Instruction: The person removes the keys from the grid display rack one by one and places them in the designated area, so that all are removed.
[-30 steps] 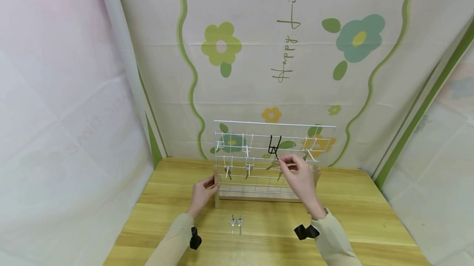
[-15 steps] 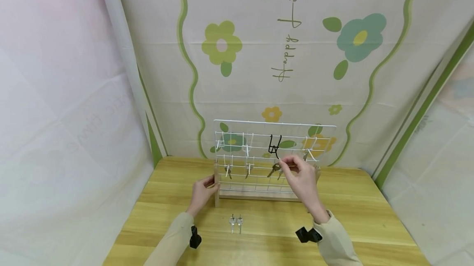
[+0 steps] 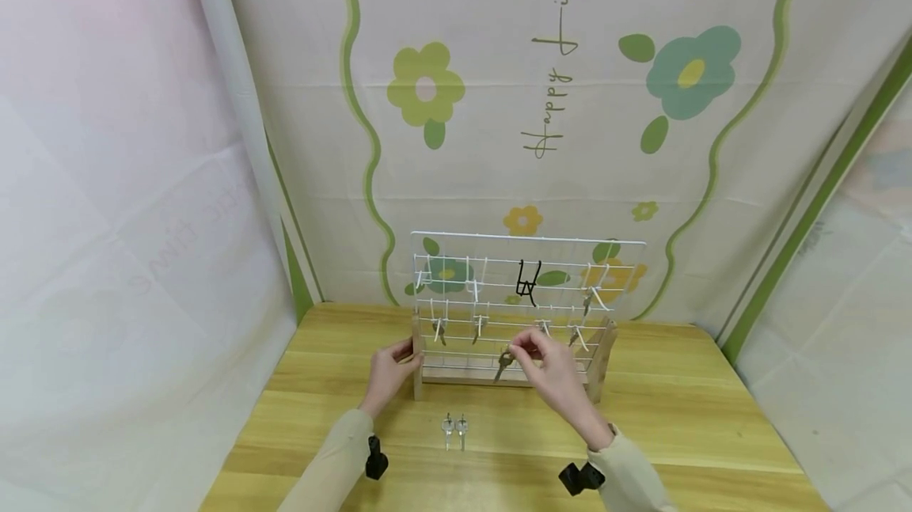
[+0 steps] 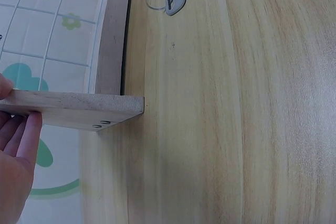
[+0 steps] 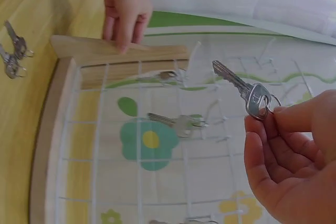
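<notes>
My right hand (image 3: pixel 549 365) pinches a silver key (image 3: pixel 504 362) by its split ring, in front of the rack's lower part. In the right wrist view, the key (image 5: pixel 239 85) points up and away from the fingertips. With thumb and fingers on opposite faces, my left hand (image 3: pixel 390 376) grips the wooden side post (image 4: pixel 68 103) of the rack. The rack holds a white wire grid (image 3: pixel 527 238) with white hooks and one black hook (image 3: pixel 527 288), which carries no key. Several keys hang from the white hooks, such as a key (image 5: pixel 178 124) in the right wrist view.
Two keys with rings, a left key (image 3: pixel 447 429) and a right key (image 3: pixel 461 431), lie side by side on the wooden table (image 3: pixel 684 417) before the rack. A flower-printed cloth (image 3: pixel 484 172) stands behind it, with pale cloth along both sides.
My right hand has come away from beside the black hook, moving down and left with the key held by its ring. The left hand stays on the post.
</notes>
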Available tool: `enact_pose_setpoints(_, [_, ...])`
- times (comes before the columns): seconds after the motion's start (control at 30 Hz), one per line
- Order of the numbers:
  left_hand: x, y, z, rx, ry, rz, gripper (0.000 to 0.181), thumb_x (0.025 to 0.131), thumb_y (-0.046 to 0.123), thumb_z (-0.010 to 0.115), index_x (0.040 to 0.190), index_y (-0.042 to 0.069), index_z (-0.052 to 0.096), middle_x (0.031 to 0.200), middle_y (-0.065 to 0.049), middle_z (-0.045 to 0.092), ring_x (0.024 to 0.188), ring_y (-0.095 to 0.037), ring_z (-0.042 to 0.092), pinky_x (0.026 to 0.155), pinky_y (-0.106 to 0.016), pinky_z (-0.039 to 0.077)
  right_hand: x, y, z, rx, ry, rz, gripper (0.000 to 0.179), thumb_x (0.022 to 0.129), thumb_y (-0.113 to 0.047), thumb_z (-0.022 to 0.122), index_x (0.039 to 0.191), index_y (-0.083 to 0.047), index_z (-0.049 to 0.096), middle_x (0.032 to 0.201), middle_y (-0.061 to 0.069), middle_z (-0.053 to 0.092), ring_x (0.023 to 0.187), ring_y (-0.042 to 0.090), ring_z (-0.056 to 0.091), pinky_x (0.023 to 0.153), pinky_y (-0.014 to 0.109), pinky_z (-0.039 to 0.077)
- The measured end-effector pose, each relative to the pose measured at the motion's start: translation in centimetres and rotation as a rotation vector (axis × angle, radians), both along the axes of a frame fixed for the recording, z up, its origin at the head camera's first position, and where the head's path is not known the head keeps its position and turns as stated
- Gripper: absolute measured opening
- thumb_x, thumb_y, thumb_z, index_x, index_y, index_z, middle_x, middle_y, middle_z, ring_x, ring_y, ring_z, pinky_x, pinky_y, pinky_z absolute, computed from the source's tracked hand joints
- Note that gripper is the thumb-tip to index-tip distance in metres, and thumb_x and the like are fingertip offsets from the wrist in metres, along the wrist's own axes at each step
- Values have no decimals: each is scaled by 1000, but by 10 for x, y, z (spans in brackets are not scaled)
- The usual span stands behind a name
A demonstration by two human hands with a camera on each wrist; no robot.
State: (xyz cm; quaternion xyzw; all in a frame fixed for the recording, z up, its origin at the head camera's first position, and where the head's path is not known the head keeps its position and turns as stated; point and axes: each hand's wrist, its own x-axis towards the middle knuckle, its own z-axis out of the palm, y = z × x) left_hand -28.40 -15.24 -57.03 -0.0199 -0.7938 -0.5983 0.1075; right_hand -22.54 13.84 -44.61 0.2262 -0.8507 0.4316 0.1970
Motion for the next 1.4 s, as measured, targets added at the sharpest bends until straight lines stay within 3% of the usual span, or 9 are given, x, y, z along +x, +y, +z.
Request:
enact_pose_setpoints(0.27, [1, 1, 0, 5, -11, 4, 36, 87, 1, 72, 123, -2, 68, 121, -22, 70, 111, -36, 69, 86, -33, 62, -1, -6, -34, 83, -133, 85, 7, 95, -13, 66, 90, -8, 67, 83, 0, 69, 72, 9, 65, 65, 17, 57])
enact_pose_setpoints(0.57, [0, 2, -1, 3, 3, 1, 36, 87, 1, 73, 123, -3, 68, 121, -23, 70, 110, -37, 69, 86, -34, 62, -5, -10, -70, 163, -211, 177, 6, 95, -6, 64, 90, -10, 65, 84, 2, 69, 72, 10, 64, 62, 16, 55])
enact_pose_setpoints(0.8, [-2, 1, -2, 14, 3, -4, 37, 87, 2, 73, 124, -2, 67, 121, -23, 69, 111, -37, 69, 87, -35, 62, -8, -14, -93, 237, -278, 202, 6, 94, -7, 64, 89, -9, 67, 81, 1, 69, 67, -5, 55, 57, 14, 51])
enact_pose_setpoints(1.07, [-2, 1, -3, 20, -11, 4, 37, 87, 0, 73, 123, -3, 67, 122, -23, 69, 112, -37, 69, 88, -34, 62, -11, -16, -114, 247, -317, 222, 5, 93, -5, 65, 88, -6, 66, 80, 4, 69, 68, 1, 58, 57, 14, 51])
enact_pose_setpoints(1.4, [-2, 1, -2, 25, -5, 2, 37, 87, 0, 72, 123, -4, 67, 122, -24, 69, 112, -38, 68, 87, -34, 62, -20, -19, -141, 250, -375, 210, 6, 93, -7, 65, 88, -4, 66, 82, 2, 69, 69, -3, 54, 59, 14, 50])
